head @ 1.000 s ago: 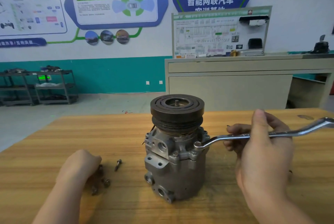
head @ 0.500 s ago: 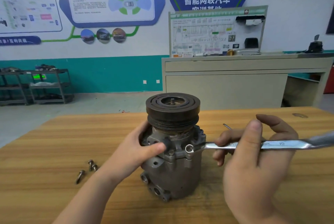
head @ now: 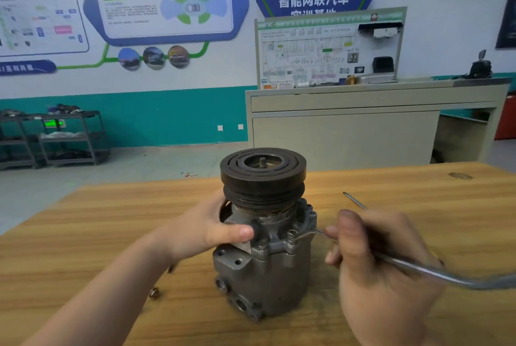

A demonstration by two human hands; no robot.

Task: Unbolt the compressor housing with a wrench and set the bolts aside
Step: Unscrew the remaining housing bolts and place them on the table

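The wooden table [head: 83,234] leaves me open room toward 9 o'clock. The grey cast-metal compressor with black pulley [head: 262,248] stands at centre, heavy and stiff (I judge); my left hand [head: 206,231] grips its neck. My right hand [head: 371,267] curls around the steel ring wrench [head: 413,267], its ring seated on a bolt at 3 o'clock. A loose bolt [head: 153,293] lies at 7 o'clock.

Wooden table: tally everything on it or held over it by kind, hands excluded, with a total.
Compressor: 1
Wrench: 1
Loose bolts in view: 2, one by the left forearm, one mostly hidden behind it
Thin metal rod: 1
Total: 5; the forearm may hide more bolts.
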